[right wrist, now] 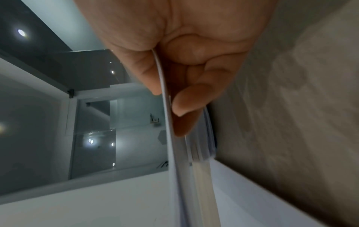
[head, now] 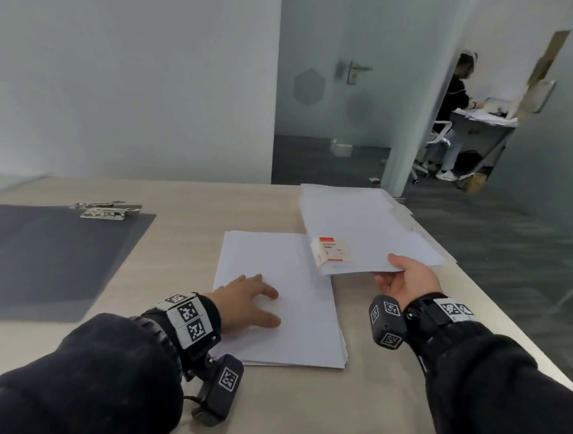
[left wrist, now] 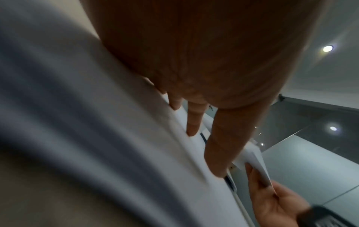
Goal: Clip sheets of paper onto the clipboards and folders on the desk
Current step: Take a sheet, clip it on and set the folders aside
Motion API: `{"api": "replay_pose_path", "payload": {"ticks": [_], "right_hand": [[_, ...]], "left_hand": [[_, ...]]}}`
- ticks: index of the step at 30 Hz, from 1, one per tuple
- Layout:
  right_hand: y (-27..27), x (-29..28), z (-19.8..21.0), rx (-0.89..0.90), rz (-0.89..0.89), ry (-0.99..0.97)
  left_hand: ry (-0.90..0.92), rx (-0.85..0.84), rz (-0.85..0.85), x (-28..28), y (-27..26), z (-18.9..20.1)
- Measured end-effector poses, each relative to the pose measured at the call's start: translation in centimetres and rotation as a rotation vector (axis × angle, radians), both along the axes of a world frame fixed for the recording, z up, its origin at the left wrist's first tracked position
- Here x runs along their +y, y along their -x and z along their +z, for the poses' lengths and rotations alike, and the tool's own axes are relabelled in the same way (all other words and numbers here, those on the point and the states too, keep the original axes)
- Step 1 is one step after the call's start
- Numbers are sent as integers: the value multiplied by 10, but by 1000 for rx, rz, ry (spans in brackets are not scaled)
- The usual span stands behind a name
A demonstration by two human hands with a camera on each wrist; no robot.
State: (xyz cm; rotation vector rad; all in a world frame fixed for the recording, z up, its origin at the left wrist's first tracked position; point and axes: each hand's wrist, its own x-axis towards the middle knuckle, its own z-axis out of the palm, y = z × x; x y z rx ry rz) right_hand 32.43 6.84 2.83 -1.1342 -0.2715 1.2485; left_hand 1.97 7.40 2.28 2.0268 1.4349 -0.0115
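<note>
The step in hand is judged to be opening a folder for loading. The right hand (head: 406, 282) pinches the near edge of the white folder cover (head: 369, 232), thumb on top and fingers curled beneath, and holds that edge clear of the counter (head: 184, 202). The right wrist view shows the cover's thin edge clamped between thumb and fingers (right wrist: 191, 99), with further white layers below it; whether these are filed sheets or the folder's back leaf cannot be told. A small red-and-white label (head: 331, 251) sits at the cover's near left corner.

The left hand (head: 246, 302) lies flat, fingers spread and straight, pressing on the paper stack (head: 283, 303), which rests on the counter just left of the folder; the cover's corner overlaps the stack's far right corner.

The dark clipboard (head: 48, 256) lies well apart at far left, its metal clip (head: 107, 211) at the far end and no sheet on its board. None of the task appears complete.

The next move likely calls for swinging the cover fully open, then separating a single top sheet from the stack. A risk is picking up several sheets at once.
</note>
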Motion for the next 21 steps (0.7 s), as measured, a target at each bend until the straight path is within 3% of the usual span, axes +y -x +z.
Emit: {"api": "replay_pose_path", "payload": {"ticks": [4,11,14,21], "right_hand": [[-24,38,-3,-63,-45,57],[-52,100,-16,-333,-65,316],[-50,115,-18,-284,-26,296],[-52,113,-35,-233,-141,320]], "left_hand": [[-77,75,-29,-9,-6,-10],[-94,83,-9,-8,-4,-17],[-91,85,-8,-9,-4,-17],[-96,96,-13,-10,-4,-17]]}}
